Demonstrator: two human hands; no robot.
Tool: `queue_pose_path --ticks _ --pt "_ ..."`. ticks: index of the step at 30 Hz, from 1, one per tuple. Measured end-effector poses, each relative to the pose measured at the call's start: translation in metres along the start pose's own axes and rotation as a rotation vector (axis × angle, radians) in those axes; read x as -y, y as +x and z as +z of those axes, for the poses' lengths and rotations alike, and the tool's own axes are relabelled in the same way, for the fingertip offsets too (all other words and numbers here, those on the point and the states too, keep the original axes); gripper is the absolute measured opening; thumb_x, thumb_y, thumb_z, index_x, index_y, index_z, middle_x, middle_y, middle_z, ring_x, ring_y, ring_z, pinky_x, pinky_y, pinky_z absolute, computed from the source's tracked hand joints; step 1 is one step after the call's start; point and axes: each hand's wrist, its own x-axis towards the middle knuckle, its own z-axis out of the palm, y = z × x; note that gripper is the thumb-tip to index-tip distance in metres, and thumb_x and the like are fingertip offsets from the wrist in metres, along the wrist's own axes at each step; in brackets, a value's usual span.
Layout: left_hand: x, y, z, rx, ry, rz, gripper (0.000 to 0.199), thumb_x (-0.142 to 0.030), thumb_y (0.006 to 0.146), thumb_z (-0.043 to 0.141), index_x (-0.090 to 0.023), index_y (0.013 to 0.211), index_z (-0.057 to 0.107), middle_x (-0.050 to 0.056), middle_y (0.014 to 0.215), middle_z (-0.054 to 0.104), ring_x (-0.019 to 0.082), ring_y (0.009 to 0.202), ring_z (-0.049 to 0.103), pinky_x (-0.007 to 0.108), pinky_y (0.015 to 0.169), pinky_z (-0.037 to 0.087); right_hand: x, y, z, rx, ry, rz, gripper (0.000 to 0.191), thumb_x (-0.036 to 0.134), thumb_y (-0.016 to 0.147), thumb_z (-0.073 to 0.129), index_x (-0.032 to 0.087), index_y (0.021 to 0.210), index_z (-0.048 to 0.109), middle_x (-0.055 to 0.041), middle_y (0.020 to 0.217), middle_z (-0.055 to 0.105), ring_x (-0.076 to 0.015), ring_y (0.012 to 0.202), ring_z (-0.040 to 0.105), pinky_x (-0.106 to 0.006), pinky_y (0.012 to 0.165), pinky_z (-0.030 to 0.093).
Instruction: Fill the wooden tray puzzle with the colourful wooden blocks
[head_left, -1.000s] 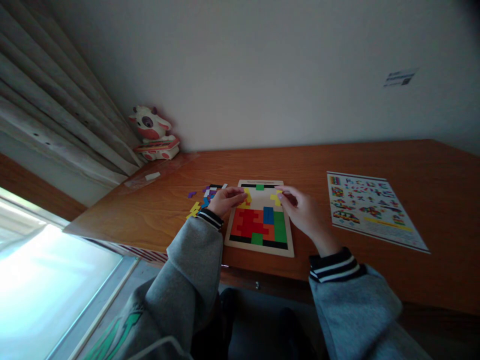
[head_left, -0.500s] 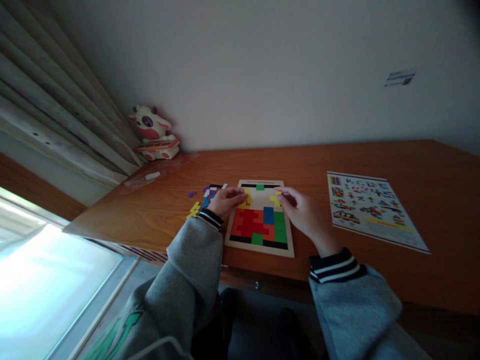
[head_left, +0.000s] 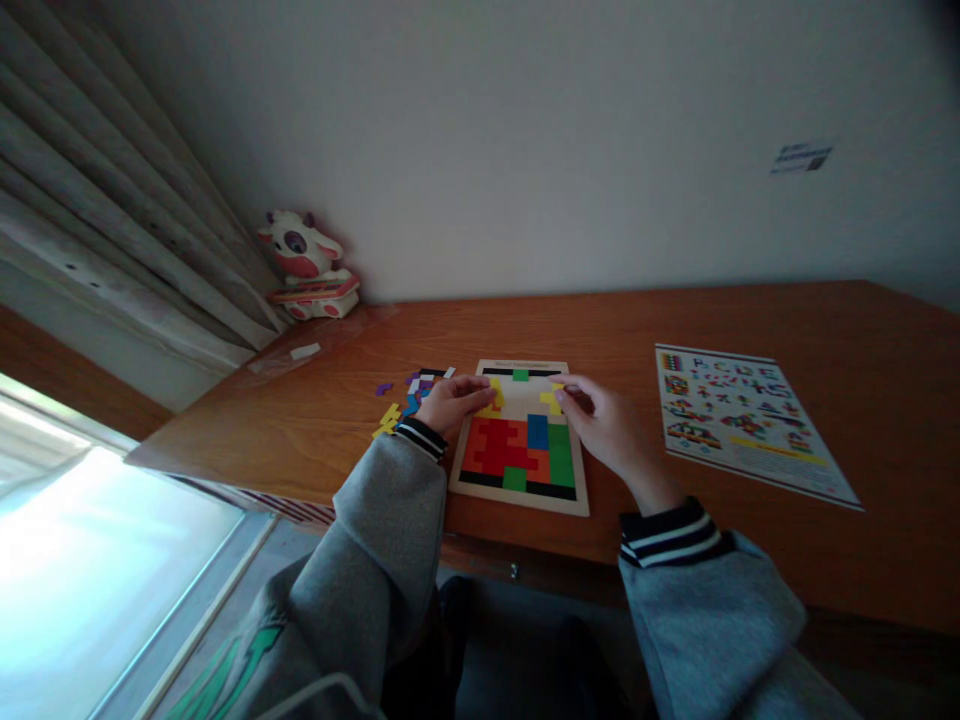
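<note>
A wooden puzzle board (head_left: 519, 498) lies on the desk between my hands. Red, orange, green, blue and black pieces fill its near part, while bare wood shows in the far part. My left hand (head_left: 453, 400) is at the board's left edge, its fingers closed on a yellow puzzle piece (head_left: 494, 400). Across from it, my right hand (head_left: 600, 415) pinches another yellow puzzle piece (head_left: 550, 400) at the right edge. Fingers partly cover both pieces. A green piece (head_left: 520, 375) sits between black strips at the board's far end.
Several loose puzzle pieces (head_left: 388, 419) lie left of the board, partly behind my left hand. A printed pattern sheet (head_left: 739, 410) lies to the right on the wooden desk (head_left: 615, 320). At the back left stands a cow toy (head_left: 311, 265), with a clear plastic bag (head_left: 277, 365) before it.
</note>
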Motion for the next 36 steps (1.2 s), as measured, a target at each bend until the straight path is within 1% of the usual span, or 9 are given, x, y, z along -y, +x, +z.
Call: queue_pose_path --ticks 3,7,11,14,18,23,30,36 --pt "0.000 -0.001 0.000 0.006 0.001 0.003 0.042 -0.037 0.059 0.088 -0.013 0.087 0.068 0.001 0.071 0.069 0.009 0.063 0.062 0.020 0.059 0.047 -0.001 0.000 0.000 -0.001 -0.018 0.002 0.032 0.035 0.091 0.050 0.021 0.114 0.066 -0.0090 0.098 0.073 -0.0228 0.087 0.069 -0.038 0.077 0.054" --pt "0.000 0.000 0.000 0.006 0.002 0.012 0.043 -0.038 0.059 0.088 -0.013 0.087 0.068 0.001 0.071 0.069 0.009 0.062 0.062 0.020 0.058 0.047 -0.004 0.001 -0.001 -0.013 -0.031 0.011 0.032 0.032 0.090 0.049 0.019 0.114 0.066 -0.0100 0.100 0.073 -0.0225 0.089 0.069 -0.038 0.080 0.054" --pt "0.001 0.000 0.000 0.007 0.011 0.019 0.042 -0.037 0.060 0.088 -0.013 0.087 0.068 0.002 0.071 0.069 0.010 0.064 0.062 0.022 0.061 0.048 -0.009 0.003 -0.002 -0.023 -0.051 0.030 0.034 0.031 0.090 0.048 0.018 0.117 0.064 -0.0114 0.107 0.072 -0.0230 0.091 0.069 -0.039 0.081 0.054" --pt "0.001 -0.001 0.000 0.003 0.025 0.019 0.039 -0.036 0.061 0.088 -0.013 0.086 0.069 0.003 0.072 0.070 0.012 0.066 0.064 0.023 0.062 0.049 -0.016 0.004 -0.001 -0.031 -0.074 0.055 0.035 0.029 0.089 0.050 0.018 0.120 0.062 -0.0117 0.105 0.073 -0.0236 0.090 0.069 -0.040 0.080 0.054" --pt "0.001 -0.001 0.000 -0.004 0.042 0.016 0.038 -0.035 0.061 0.087 -0.013 0.087 0.069 0.003 0.074 0.071 0.013 0.068 0.064 0.023 0.063 0.050 -0.024 0.005 0.002 -0.031 -0.111 0.091 0.030 0.026 0.088 0.052 0.019 0.114 0.064 -0.0108 0.102 0.074 -0.0234 0.089 0.070 -0.041 0.082 0.054" --pt "0.002 0.000 0.000 -0.010 0.060 0.014 0.036 -0.033 0.063 0.086 -0.013 0.088 0.069 0.003 0.075 0.071 0.013 0.069 0.065 0.024 0.064 0.051 -0.029 0.005 0.005 -0.020 -0.158 0.099 0.025 0.024 0.088 0.053 0.020 0.110 0.066 -0.0096 0.101 0.074 -0.0220 0.091 0.070 -0.038 0.082 0.054" --pt "0.001 0.000 0.000 -0.012 0.075 0.010 0.035 -0.032 0.064 0.086 -0.013 0.088 0.070 0.003 0.075 0.071 0.014 0.071 0.066 0.025 0.067 0.052 -0.035 0.004 0.010 0.036 -0.256 0.032 0.025 0.020 0.089 0.052 0.020 0.109 0.066 -0.0096 0.102 0.073 -0.0223 0.089 0.070 -0.038 0.081 0.054" --pt "0.001 -0.001 0.001 -0.019 0.078 0.007 0.036 -0.032 0.064 0.087 -0.013 0.089 0.069 0.003 0.076 0.072 0.015 0.073 0.066 0.026 0.068 0.052 -0.038 0.003 0.013 0.075 -0.357 -0.041 0.023 0.018 0.089 0.052 0.016 0.106 0.068 -0.0134 0.109 0.062 -0.0229 0.093 0.066 -0.038 0.089 0.052"
